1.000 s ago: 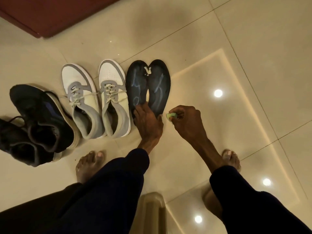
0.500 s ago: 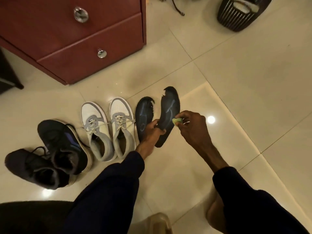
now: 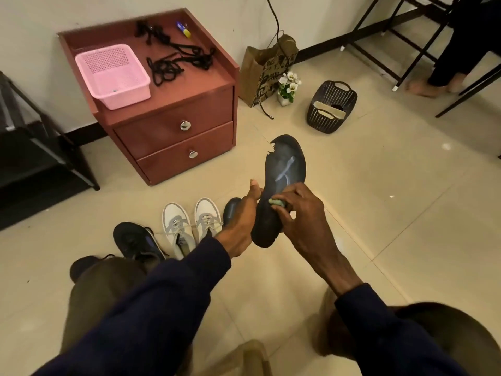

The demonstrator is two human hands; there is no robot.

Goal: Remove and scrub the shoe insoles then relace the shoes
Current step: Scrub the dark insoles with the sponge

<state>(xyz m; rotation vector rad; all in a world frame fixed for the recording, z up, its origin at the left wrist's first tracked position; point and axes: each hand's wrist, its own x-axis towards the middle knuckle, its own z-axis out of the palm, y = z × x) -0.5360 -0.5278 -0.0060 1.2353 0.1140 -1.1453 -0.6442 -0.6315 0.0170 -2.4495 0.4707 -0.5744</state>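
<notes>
My left hand (image 3: 242,215) grips a dark insole (image 3: 284,180) by its left edge and holds it up off the floor, toe end away from me. That toe end is torn and carries pale streaks. My right hand (image 3: 301,210) pinches a small green scrubber (image 3: 277,202) against the insole's middle. A second dark insole (image 3: 231,210) lies on the floor behind my left hand, mostly hidden. A white and grey pair of laced shoes (image 3: 189,226) stands left of it. Left of them lie dark shoes (image 3: 135,242).
A red-brown two-drawer cabinet (image 3: 173,131) stands at the back with a pink basket (image 3: 112,76) and loose black laces (image 3: 176,61) on top. A paper bag (image 3: 267,69), small flowers (image 3: 288,86) and a black basket (image 3: 330,107) stand further right. A person's feet (image 3: 428,86) show by chair legs.
The right-hand insole has been lifted from the floor, held by my left hand. My right hand with the scrubber moved onto it. My view has tilted up toward the cabinet.
</notes>
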